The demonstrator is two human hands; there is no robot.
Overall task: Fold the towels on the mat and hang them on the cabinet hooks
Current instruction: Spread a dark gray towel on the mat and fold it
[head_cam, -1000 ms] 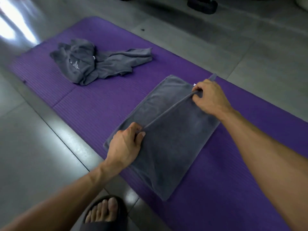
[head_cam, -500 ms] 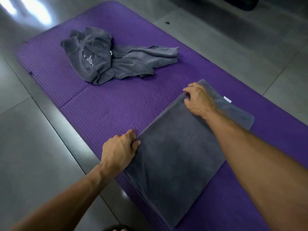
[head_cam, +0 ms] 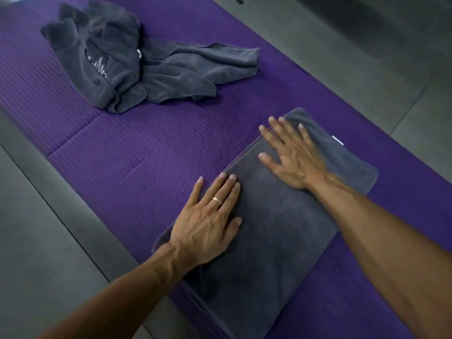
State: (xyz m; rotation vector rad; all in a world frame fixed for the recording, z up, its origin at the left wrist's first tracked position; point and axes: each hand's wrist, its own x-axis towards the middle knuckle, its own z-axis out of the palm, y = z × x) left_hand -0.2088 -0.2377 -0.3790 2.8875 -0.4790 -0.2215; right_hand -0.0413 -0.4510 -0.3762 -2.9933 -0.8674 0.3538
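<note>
A grey towel (head_cam: 264, 253) lies folded flat on the purple mat (head_cam: 137, 162), its near corner reaching over the mat's near edge. My left hand (head_cam: 210, 221) presses flat on its left edge, fingers straight, a ring on one finger. My right hand (head_cam: 291, 152) lies flat with spread fingers on the towel's far end. A small white tag (head_cam: 338, 140) shows at the towel's right edge. A second grey towel (head_cam: 137, 67) with a white logo lies crumpled at the far left of the mat.
Grey floor tiles (head_cam: 49, 241) surround the mat on the left and at the far right. Bare purple mat lies between the two towels. No cabinet or hooks are in view.
Both hands pulled the towel's fold over to the left, let go of the edge, and now lie flat with straight fingers on the folded towel. The view has moved closer.
</note>
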